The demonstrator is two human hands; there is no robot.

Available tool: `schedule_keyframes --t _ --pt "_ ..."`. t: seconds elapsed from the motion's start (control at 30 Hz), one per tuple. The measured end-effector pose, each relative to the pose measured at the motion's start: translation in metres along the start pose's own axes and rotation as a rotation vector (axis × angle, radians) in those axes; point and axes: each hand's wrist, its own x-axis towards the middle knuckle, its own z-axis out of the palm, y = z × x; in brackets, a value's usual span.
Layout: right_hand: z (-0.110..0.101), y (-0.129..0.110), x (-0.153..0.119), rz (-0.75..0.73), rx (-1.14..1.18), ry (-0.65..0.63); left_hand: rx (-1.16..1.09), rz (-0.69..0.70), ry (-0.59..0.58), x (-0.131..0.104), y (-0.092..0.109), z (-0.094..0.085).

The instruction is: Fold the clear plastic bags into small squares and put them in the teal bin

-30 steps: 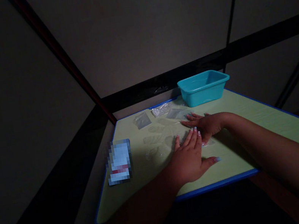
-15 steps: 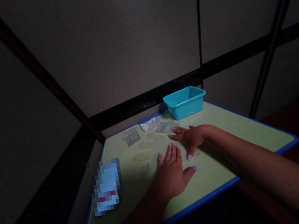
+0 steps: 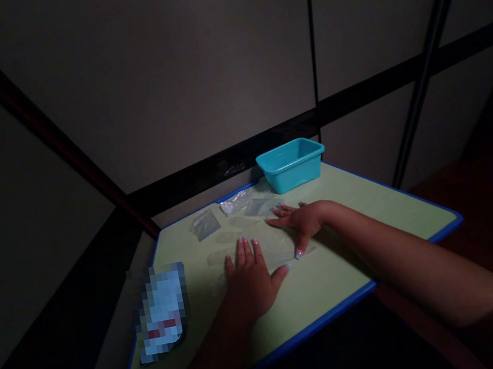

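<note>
A clear plastic glove lies spread flat on the pale green table, its finger shapes pointing left. My left hand rests palm down on the glove's near side, fingers stretched and thumb out to the right. Across the glove's right part, my right hand presses down with its fingers spread. Neither hand grips anything. Just beyond the hands is a flat translucent sheet, partly beside the right fingertips. Low light and the see-through film make the glove's outline hard to follow.
A turquoise plastic basin stands at the table's back edge. Near it lie a crumpled clear bag and a small translucent packet. A blurred blue-and-white packet lies at the left edge. Blue trim borders the table; panelled walls rise behind.
My left hand has slid left over the glove, away from the right hand. The right hand keeps its place on the glove. The whole view has shifted slightly.
</note>
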Motion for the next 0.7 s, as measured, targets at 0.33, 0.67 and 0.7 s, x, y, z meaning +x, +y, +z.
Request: schedule_keyframes --t 0.33,0.67,0.7 --pt "-0.004 -0.007 -0.006 0.021 -0.007 -0.004 -0.021 -0.036 0.181 0.016 -0.008 -0.009" --pt "-0.001 -0.003 -0.002 0.022 0.003 0.004 -0.104 0.039 -0.124 0.023 -0.018 0.000" --pt "-0.001 -0.003 -0.002 0.021 0.008 0.012 -0.114 0.039 -0.155 0.023 -0.019 0.000"
